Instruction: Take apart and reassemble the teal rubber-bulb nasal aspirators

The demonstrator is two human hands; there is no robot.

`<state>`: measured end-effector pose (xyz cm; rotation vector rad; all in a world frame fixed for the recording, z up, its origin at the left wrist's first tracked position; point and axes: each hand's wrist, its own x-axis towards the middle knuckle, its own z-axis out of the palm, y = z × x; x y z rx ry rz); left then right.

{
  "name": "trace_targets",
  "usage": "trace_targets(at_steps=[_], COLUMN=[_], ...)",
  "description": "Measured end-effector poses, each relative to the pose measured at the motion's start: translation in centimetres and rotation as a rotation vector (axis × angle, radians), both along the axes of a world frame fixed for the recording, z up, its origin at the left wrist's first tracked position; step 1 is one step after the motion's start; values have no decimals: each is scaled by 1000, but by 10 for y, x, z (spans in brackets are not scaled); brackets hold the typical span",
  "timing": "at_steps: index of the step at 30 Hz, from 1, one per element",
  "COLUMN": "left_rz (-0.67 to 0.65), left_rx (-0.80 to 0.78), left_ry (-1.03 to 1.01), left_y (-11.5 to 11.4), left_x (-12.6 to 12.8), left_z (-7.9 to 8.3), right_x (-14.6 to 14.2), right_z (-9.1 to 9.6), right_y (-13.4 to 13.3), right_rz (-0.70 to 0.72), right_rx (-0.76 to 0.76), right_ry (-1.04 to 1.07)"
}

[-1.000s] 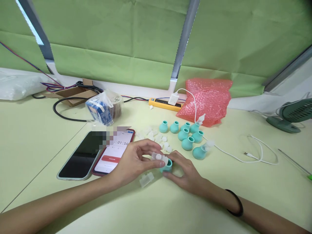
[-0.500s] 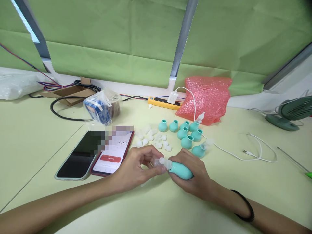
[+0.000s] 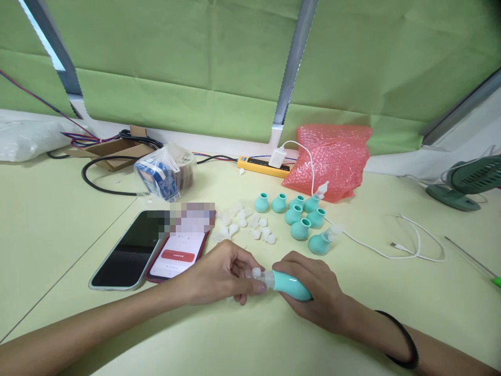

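Note:
My right hand [image 3: 315,290] wraps round a teal rubber squeeze bulb [image 3: 291,283], its mouth turned left. Between the thumb and fingers of my left hand [image 3: 225,277] is a clear plastic nozzle [image 3: 269,279] with a small round knob on its side. The nozzle's wide end meets the bulb's mouth, in line with it; how deep it sits I cannot tell. My fingers hide the nozzle's far end. Beyond my hands stand several open teal bulbs [image 3: 300,230]. Another bulb [image 3: 319,244] leans with a clear nozzle in its mouth. Small whitish translucent pieces [image 3: 242,220] lie in a loose group.
Two phones, one dark [image 3: 125,256] and one lit [image 3: 176,256], lie at left. Behind are a bagged blue package [image 3: 156,175], a yellow power strip [image 3: 258,166] and pink bubble wrap [image 3: 332,162]. A white cable [image 3: 418,245] and a green fan [image 3: 475,175] are at right.
The nozzle and bulb have come into a straighter line, their ends closer together. Both hands have shifted slightly down, the right one also a little to the right.

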<state>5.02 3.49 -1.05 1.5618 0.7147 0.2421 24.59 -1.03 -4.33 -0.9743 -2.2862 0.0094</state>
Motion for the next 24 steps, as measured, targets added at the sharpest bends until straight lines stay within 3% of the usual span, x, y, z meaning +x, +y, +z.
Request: trace_targets(at_steps=[3, 6, 16, 21, 24], left_rz=[32, 69, -100, -228, -229], left_rx=[101, 364, 1219, 1519, 1644], left_ry=[58, 104, 76, 73, 72], left_y=[-4, -12, -19, -20, -22], left_x=[0, 2, 1, -1, -1], left_z=[-1, -2, -16, -9, -7], right_x=[2, 2, -6, -9, -11], right_z=[-2, -5, -4, 6, 7], right_y=[-1, -1, 2, 2, 2], right_rz=[25, 33, 50, 44, 23], right_rx=[73, 61, -292, -478, -564], right_ry=[-92, -69, 224, 286, 279])
